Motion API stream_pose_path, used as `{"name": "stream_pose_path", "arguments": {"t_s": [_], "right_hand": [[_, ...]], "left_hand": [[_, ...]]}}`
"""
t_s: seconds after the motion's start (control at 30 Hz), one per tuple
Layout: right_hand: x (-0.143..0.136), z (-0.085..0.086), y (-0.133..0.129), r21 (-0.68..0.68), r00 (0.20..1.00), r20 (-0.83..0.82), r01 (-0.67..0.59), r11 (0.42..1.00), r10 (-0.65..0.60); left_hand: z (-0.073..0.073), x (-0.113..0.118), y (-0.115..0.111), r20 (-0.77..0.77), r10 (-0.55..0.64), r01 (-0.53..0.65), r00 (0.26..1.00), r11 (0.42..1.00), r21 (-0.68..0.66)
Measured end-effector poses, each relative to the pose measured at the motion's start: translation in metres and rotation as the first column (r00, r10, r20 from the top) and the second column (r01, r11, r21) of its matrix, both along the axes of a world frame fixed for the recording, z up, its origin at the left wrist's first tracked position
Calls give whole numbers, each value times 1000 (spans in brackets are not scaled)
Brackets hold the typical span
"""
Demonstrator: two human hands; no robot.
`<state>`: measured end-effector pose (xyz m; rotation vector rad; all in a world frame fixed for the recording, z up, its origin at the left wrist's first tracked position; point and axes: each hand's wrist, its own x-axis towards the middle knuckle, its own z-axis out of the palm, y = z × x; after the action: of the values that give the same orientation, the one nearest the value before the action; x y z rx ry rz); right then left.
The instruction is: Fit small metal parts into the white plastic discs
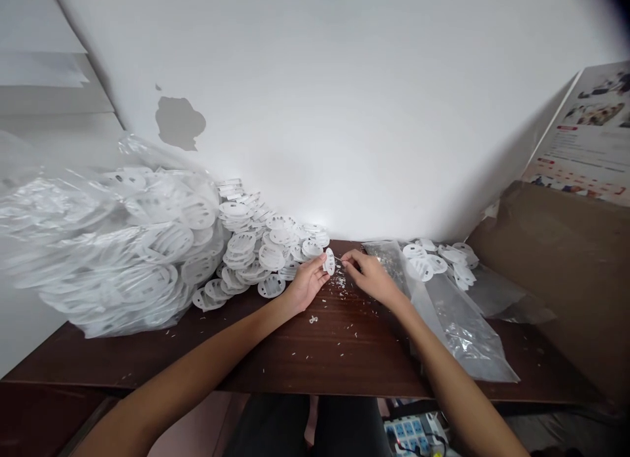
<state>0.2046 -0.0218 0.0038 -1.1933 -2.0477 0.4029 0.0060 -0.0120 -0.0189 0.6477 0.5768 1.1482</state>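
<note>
Over the middle of the table, my left hand (308,284) is closed on a white round plastic disc (329,262) with small slots, held up on edge. Just right of it, my right hand (367,272) pinches something thin and small whose tip points at the disc's face; its kind is too small to make out. Loose white bits (341,281) lie scattered on the wood below both hands. Beside my left hand, a heap of similar white discs (246,247) leans toward the wall.
A clear plastic bag (147,273) packed with discs bulges at the left. On the right, more white discs (418,263) lie by a clear bag (462,332). A cardboard box (566,266) borders the right side. Below the dark wooden table (275,371) sits a power strip (408,434).
</note>
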Motion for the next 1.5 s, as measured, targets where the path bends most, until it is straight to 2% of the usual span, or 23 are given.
{"name": "stream_pose_path", "arguments": {"t_s": [0.47,0.73,1.17,1.5], "right_hand": [[-7,2,-4,-25,999,-35,30,999,-31],[-6,1,-2,-5,999,-39,27,1000,-27],[-6,2,-5,48,996,-10,91,995,-91],[-7,1,-7,18,998,22,58,998,-58]], "left_hand": [[-3,1,1,-12,-7,8,1000,999,39],[-1,0,-1,-25,-2,3,1000,998,55],[0,2,-2,-11,27,-26,1000,998,49],[0,1,-4,-41,14,-11,999,997,78]]}}
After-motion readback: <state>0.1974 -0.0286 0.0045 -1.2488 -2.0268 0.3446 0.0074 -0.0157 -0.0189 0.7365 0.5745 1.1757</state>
